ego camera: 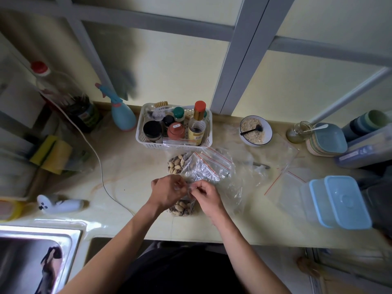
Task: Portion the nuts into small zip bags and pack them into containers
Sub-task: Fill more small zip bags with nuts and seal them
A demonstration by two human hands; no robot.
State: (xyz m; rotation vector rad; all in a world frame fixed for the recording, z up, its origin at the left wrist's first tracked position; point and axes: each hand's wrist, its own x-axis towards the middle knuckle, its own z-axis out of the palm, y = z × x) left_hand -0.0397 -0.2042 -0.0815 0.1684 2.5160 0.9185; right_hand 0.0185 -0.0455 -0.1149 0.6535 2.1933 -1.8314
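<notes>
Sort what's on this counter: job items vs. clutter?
Job:
small zip bag of nuts, pinched at its top by left hand and right hand
second nut bag
empty zip bags
blue-lidded containers

Lying about:
white basket of bottles and jars
bowl
spray bottle
sponges
sink
</notes>
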